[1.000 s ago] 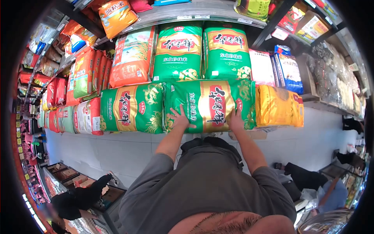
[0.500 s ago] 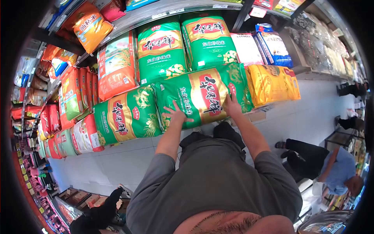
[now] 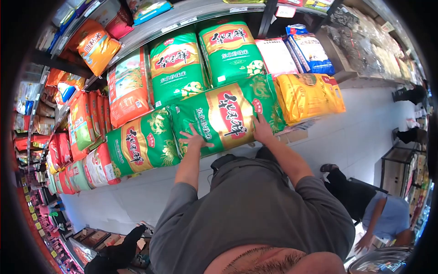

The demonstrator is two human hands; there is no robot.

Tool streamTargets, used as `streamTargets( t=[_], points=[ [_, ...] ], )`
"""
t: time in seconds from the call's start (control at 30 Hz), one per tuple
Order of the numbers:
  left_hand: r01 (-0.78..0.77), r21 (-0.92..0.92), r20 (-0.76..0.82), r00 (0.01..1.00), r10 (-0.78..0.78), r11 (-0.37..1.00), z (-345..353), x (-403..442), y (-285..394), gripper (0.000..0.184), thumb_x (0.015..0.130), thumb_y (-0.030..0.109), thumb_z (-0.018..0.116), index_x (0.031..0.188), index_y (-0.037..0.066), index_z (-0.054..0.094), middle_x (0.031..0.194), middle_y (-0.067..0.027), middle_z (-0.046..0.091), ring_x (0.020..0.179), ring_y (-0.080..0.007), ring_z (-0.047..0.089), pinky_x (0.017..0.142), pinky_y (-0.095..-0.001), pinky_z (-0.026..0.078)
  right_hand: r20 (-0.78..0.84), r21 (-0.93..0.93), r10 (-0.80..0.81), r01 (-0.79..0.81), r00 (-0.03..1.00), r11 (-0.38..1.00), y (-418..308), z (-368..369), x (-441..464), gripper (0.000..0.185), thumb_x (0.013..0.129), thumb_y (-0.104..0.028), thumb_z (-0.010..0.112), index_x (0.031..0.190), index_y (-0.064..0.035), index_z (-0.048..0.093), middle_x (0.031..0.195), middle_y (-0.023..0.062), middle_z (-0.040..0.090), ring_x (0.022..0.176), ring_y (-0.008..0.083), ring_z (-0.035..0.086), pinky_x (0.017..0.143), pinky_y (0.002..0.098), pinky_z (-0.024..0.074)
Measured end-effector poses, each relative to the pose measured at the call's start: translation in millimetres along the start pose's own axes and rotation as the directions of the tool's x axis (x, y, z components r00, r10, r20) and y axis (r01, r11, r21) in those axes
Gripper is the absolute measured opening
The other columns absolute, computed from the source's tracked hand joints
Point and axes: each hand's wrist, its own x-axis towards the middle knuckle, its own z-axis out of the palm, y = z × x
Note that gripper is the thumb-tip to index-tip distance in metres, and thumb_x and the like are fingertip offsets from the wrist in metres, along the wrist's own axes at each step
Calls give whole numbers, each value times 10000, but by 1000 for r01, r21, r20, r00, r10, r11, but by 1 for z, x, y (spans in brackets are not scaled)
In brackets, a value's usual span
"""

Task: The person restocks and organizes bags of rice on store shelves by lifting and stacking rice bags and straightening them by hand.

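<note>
Left hand [image 3: 194, 139] touches a glossy, gold-banded green bag [image 3: 226, 116].

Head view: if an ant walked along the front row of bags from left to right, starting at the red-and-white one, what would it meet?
Red-and-white bag → first green bag → second green bag, with the left hand then the right hand on it → yellow bag.
</note>
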Motion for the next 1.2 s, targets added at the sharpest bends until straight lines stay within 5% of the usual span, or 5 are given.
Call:
streamTargets(
  t=[0.33, 0.5, 1.0, 1.13, 1.2],
  points=[
    [39, -312, -246, 962, -121, 949, 36, -1, -1, 1654, 467, 577, 949, 1549, 151, -228, 1593, -347, -108, 1452, -588, -58, 1162, -675, 136, -167, 222, -309, 342, 936, 913, 118, -65, 4, 553, 735, -24, 617, 1283, -94, 595, 1443, 215, 464, 1278, 401, 498, 1035, 461, 445],
    [179, -411, -109, 964, -243, 894, 49, -4, 21, 1589, 541, 528, 939, 1538, 215, -258, 1577, -352, -177, 1460, -577, 15, 1170, -640, 182, -355, 52, -81, 106, 931, 993, 223, -120, 18, 570, 721, -10, 632, 1280, -114, 594, 1430, 217, 460, 1279, 409, 478, 1035, 489, 419],
    [-21, -699, -411, 830, -377, 715, 122, -37, 270, 1281, 708, 307, 812, 1512, -68, -112, 1509, -451, 3, 1397, -564, 195, 1159, -498, 295, 71, -304, 33, -10, 997, 953, 286, -133, 5, 1091, 741, -385, 761, 1600, -150, 132, 1637, 256, 73, 1518, 440, 55, 1171, 628, 160],
    [-256, -690, -393, 918, -54, 677, 91, -81, 358, 810, 799, 402, 741, 1419, -21, 436, 1343, -336, 466, 1281, -423, 454, 1008, -471, 462, 70, -95, 63, -57, 996, 994, 278, -140, 7, 888, 752, -304, 722, 1524, -125, 322, 1598, 269, 162, 1486, 445, 146, 1163, 601, 211],
    [-281, -898, -131, 905, 404, 339, 43, -118, 386, 547, 890, 410, 648, 1230, -17, 613, 1084, -213, 666, 908, -244, 674, 674, -345, 560, 70, 62, 67, -71, 995, 996, 272, -146, 5, 777, 759, -236, 689, 1475, -119, 408, 1561, 284, 243, 1455, 454, 236, 1152, 577, 255]
  ],
)
